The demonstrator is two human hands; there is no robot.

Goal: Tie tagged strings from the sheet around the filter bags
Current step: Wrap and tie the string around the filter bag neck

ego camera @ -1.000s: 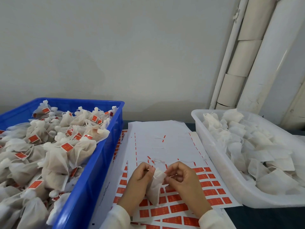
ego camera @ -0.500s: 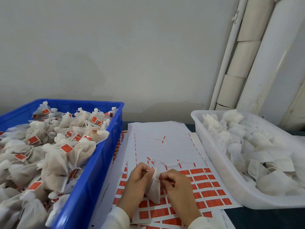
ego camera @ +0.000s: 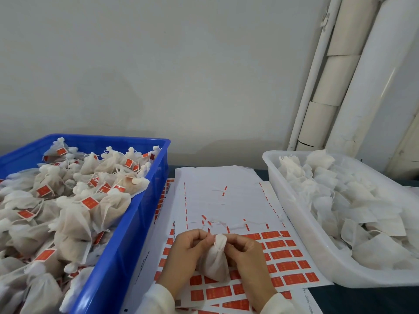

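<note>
A white filter bag (ego camera: 214, 260) hangs between my hands above the sheet of orange tags (ego camera: 281, 257). Its neck is gathered, and a thin white string circles it just under the puffed top. My left hand (ego camera: 184, 257) grips the bag's left side, thumb and fingers pinching at the neck. My right hand (ego camera: 246, 257) pinches the neck from the right, fingers curled. The string's tag is hidden.
A blue crate (ego camera: 136, 223) at the left holds several tied bags with orange tags. A clear tub (ego camera: 294, 223) at the right holds several flat, untied bags. Loose strings and tag strips lie on the sheet's bare upper part (ego camera: 217, 196). White pipes stand at the back right.
The bag's top went from loosely open to cinched into a tight neck. My hands drew closer together and sank slightly toward the sheet.
</note>
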